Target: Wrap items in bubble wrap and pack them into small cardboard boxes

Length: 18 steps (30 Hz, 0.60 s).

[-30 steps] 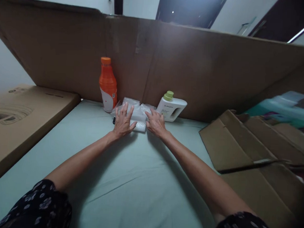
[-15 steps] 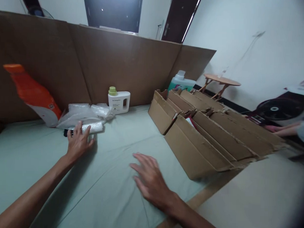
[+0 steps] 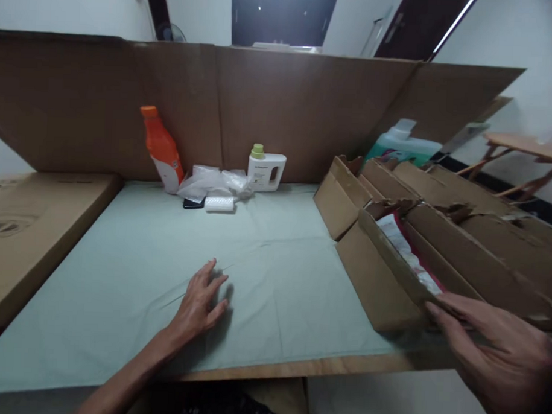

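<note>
My left hand point(image 3: 200, 304) is low over the pale green cloth point(image 3: 274, 255), fingers apart and nothing in them. At the right, my right hand point(image 3: 502, 345) grips the near end of an open cardboard box point(image 3: 382, 289), its thumb and fingers at the top edge. Inside that box lies a white and red packet point(image 3: 408, 251); its lower part is hidden. Farther back on the cloth are clear plastic bags point(image 3: 213, 182), a roll of bubble wrap point(image 3: 219, 204) and a black phone-like object point(image 3: 193, 203).
An orange and white bottle point(image 3: 162, 152) and a white jug with a green cap point(image 3: 264, 170) stand before a cardboard screen point(image 3: 307, 105). More boxes point(image 3: 500, 257) and a teal jug point(image 3: 407, 145) are at the right. A large flat carton point(image 3: 44, 223) lies at left.
The view has swung left. My left hand has drawn back from the bubble wrap toward the table's front. My right hand has gone from above the cloth to the cardboard box.
</note>
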Available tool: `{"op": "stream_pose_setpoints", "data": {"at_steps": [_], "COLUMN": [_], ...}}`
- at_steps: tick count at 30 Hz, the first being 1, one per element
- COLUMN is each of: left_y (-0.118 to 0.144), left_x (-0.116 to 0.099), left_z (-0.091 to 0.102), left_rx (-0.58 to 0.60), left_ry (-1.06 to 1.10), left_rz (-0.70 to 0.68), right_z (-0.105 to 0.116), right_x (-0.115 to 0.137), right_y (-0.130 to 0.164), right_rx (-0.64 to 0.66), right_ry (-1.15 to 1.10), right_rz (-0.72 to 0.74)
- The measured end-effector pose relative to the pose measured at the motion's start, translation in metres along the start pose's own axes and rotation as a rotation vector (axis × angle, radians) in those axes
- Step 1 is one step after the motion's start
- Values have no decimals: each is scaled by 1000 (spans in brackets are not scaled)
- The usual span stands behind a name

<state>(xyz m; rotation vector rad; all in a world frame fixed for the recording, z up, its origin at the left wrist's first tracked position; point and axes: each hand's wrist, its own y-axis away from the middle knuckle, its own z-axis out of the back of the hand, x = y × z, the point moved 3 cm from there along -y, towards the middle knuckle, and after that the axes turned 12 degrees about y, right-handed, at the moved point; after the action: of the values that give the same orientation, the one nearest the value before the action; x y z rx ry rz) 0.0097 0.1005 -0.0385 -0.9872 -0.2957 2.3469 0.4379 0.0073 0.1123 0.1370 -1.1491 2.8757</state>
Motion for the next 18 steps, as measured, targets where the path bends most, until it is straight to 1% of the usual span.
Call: {"op": "stream_pose_setpoints", "data": {"at_steps": [4, 5, 7, 10, 13, 15, 16, 18], "left_y": [1, 2, 4, 8, 16, 25, 30, 39], "left_x": [-24, -28, -36, -42, -44, -42, -40, -34], "left_z": [12, 17, 26, 38, 48, 53, 55, 56], "left_rx": [-7, -12, -30, -83, -197, -273, -303, -341], "left_ry": [135, 166, 230, 322, 392, 438, 455, 469], "left_rz": [48, 66, 116, 191, 222, 250, 271, 322], "right_z": [5, 6, 9, 11, 7, 1, -2, -10], "right_x": [23, 31, 52, 91, 128, 138, 138, 128], "right_y": [21, 26, 32, 25, 8, -2, -6, -7], "right_rx": [15, 18, 28, 54, 140, 158, 138, 74], "right_ry": [-181, -227, -322, -467, -557, -532, -499, -448], "right_rz": [77, 116, 242, 456, 634, 647, 602, 444]}}
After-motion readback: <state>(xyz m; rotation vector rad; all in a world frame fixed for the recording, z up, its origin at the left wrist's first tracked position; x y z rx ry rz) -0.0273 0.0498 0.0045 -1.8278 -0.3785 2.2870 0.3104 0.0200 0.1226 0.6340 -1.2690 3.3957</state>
